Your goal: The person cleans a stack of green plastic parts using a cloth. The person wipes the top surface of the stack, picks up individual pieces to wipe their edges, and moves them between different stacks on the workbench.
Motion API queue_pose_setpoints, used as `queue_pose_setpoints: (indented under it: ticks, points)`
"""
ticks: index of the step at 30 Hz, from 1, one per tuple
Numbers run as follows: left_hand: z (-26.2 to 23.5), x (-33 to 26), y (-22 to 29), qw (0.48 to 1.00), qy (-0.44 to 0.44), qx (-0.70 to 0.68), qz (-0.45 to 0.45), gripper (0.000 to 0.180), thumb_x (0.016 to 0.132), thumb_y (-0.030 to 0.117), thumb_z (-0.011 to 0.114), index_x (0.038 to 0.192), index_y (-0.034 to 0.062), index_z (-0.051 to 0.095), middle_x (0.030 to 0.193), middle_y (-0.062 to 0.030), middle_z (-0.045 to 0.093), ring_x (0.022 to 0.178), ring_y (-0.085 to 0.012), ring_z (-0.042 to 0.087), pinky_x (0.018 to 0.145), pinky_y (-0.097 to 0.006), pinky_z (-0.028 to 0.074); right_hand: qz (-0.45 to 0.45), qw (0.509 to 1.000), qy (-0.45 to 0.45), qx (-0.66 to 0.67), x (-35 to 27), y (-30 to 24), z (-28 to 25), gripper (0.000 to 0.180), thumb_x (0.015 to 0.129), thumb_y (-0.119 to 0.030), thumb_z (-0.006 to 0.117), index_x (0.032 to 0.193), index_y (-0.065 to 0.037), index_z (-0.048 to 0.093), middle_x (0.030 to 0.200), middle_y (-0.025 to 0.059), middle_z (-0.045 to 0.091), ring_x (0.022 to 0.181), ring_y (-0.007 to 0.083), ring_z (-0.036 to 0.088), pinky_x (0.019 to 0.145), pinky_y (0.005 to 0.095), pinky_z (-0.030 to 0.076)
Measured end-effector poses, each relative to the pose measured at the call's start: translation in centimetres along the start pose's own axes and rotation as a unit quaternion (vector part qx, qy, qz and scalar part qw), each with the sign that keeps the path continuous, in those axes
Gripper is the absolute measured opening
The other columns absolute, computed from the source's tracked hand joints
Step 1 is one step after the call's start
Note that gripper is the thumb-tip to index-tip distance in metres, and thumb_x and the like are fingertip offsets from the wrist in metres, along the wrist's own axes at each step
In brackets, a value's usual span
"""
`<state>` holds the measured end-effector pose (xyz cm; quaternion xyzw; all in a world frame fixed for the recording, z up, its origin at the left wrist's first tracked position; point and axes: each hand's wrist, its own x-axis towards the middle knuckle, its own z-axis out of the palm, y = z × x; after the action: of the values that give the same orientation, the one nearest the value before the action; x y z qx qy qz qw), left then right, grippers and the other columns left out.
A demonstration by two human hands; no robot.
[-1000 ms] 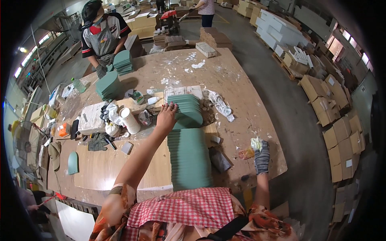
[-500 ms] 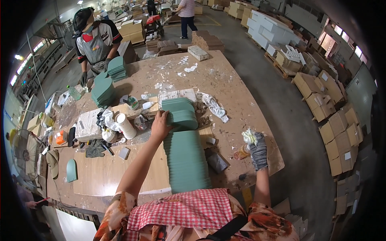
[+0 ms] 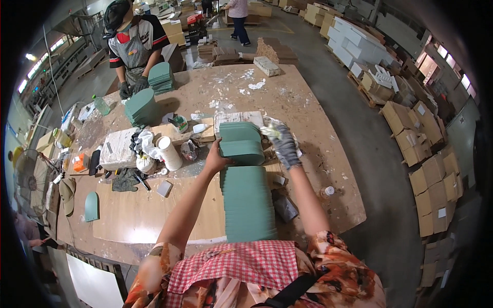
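Note:
My bare left hand [image 3: 216, 157] grips the left side of a small stack of green arch-shaped panels [image 3: 241, 150], its thumb along the near edge. In my right hand [image 3: 286, 148], which wears a grey knit glove, is a crumpled pale rag [image 3: 271, 132], held close to the stack's right end. Toward me runs a long overlapping row of green panels [image 3: 247, 205], reaching to my checked apron. A white worn block [image 3: 231, 117] lies behind the stack. Right of the row sits a dark grey block [image 3: 284, 206], and a small bottle [image 3: 327, 192] stands farther right.
Left of my hand are a white cylinder container [image 3: 169, 154], rags, a dark glove [image 3: 125, 179] and a loose green panel [image 3: 91, 206]. Across the table [image 3: 205, 92], a gloved co-worker [image 3: 137, 49] stands by other green stacks [image 3: 140, 107]. Cardboard boxes [image 3: 431, 179] line the right.
My right hand has moved left and away from me with the rag, from the table's right side to the panels. My left hand stays at the stack. The co-worker's hands have come together.

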<state>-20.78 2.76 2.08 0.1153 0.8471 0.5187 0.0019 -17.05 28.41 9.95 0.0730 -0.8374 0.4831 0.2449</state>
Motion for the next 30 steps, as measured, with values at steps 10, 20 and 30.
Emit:
queue_pose_setpoints:
  ticks: [10,20,30]
  points:
    - [1.4,1.4,-2.4,0.987,-0.102,-0.114,0.058,0.066,0.065,0.01,0.079,0.123,0.0026,0.047,0.128,-0.0126,0.048,0.111,-0.0258,0.051,0.095,-0.033,0.041,-0.12,0.914,-0.192,-0.337,-1.2,-0.4,12.9,0.055,0.089,-0.042,0.04,0.133,-0.009,0.043,0.142,0.0154,0.037,0.133,0.0303,0.03,0.108,0.0478,0.018]
    - [2.0,1.1,-4.9,0.935,-0.168,-0.307,-0.054,0.074,0.079,0.013,0.07,0.137,0.0043,0.026,0.134,-0.0119,0.037,0.121,-0.0248,0.039,0.098,-0.035,0.04,-0.099,0.883,-0.287,-0.358,-1.0,-2.4,12.3,0.052,0.092,-0.027,0.034,0.141,-0.009,0.031,0.149,0.0136,0.024,0.137,0.0279,0.023,0.109,0.0482,0.019]
    - [0.3,3.1,-4.7,0.985,-0.141,0.026,0.101,0.091,0.064,0.026,0.082,0.137,0.0047,0.031,0.135,-0.0214,0.028,0.126,-0.0386,0.028,0.109,-0.04,0.023,0.022,0.907,-0.21,-0.364,0.4,0.2,9.1,0.052,0.095,-0.034,0.028,0.142,-0.012,0.029,0.15,0.0138,0.02,0.138,0.0312,0.019,0.11,0.0471,0.015]
